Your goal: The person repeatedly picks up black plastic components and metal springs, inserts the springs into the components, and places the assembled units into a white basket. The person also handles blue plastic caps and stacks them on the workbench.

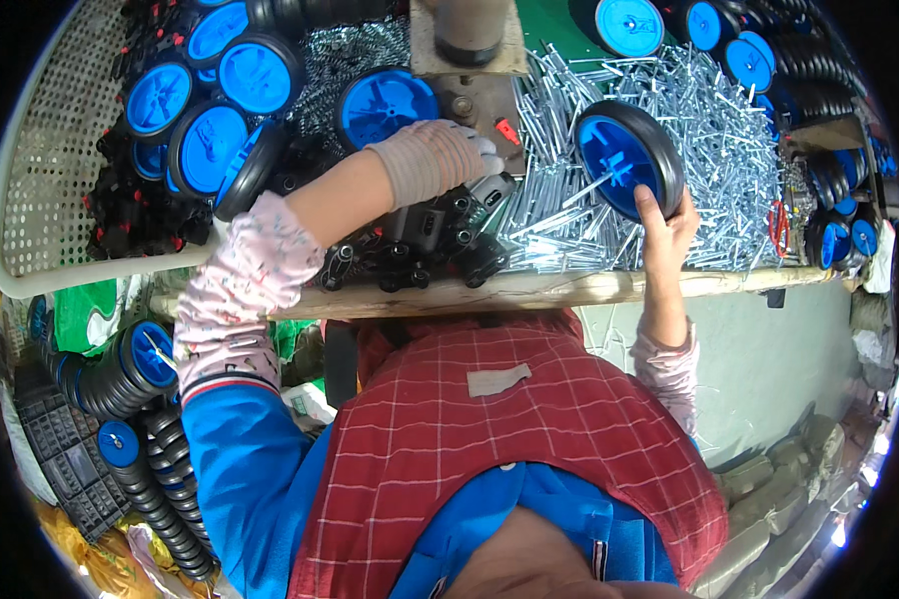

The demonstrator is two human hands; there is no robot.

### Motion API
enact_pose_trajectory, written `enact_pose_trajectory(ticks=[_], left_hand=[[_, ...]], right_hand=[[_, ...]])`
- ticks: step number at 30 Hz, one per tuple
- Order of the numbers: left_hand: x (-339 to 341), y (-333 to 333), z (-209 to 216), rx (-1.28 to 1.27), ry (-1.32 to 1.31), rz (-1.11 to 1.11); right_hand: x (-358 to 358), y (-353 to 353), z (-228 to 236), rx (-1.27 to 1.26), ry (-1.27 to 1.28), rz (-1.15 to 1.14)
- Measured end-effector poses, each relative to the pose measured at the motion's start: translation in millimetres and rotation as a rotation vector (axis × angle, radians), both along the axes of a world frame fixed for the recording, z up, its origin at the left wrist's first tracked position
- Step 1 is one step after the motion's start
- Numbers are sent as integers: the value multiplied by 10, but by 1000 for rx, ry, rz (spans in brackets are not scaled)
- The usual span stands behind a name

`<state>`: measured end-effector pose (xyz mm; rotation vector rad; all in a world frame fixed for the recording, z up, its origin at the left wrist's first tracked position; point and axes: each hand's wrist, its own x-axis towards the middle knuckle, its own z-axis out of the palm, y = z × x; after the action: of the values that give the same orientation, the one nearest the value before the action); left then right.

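My right hand [669, 225] grips a wheel [659, 150] with a black tyre and a blue hub, thumb on the near rim. A metal pin sticks out of the hub toward the lower left. My left hand [440, 160], in a pale glove, reaches over black plastic parts [420, 228] beside a metal press base [474, 105]. Its fingers are bent together, and what they hold, if anything, is hidden. A small red piece [507, 130] lies on the base just past the fingertips. Another blue wheel [385, 105] lies behind this hand.
A heap of metal pins [719, 110] covers the bench's right part. At left stands a pale perforated basket [50, 170] of wheels and black parts. The press column [469, 30] rises at the back. Stacked wheels [100, 384] stand below left; red-handled pliers [779, 230] lie at right.
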<state>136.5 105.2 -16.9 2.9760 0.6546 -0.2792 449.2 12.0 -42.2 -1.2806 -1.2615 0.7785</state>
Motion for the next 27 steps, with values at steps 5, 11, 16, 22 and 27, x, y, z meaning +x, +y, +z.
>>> enact_pose_trajectory(ticks=[5, 11, 16, 22, 27], left_hand=[[300, 227, -147, -134, 277, -36], [271, 248, 139, -530, -4, 313], [24, -73, 161, -1140, -482, 744], [-143, -217, -23, -1349, -1114, 1060], [-82, -142, 16, -1453, -1136, 1146]], right_hand=[[30, -75, -307, -11, 174, -110], [102, 13, -459, -52, 362, -114], [-127, 297, -345, -67, 769, -41], [-648, 537, -376, -35, 697, 24], [-967, 514, -290, 18, 447, 20]])
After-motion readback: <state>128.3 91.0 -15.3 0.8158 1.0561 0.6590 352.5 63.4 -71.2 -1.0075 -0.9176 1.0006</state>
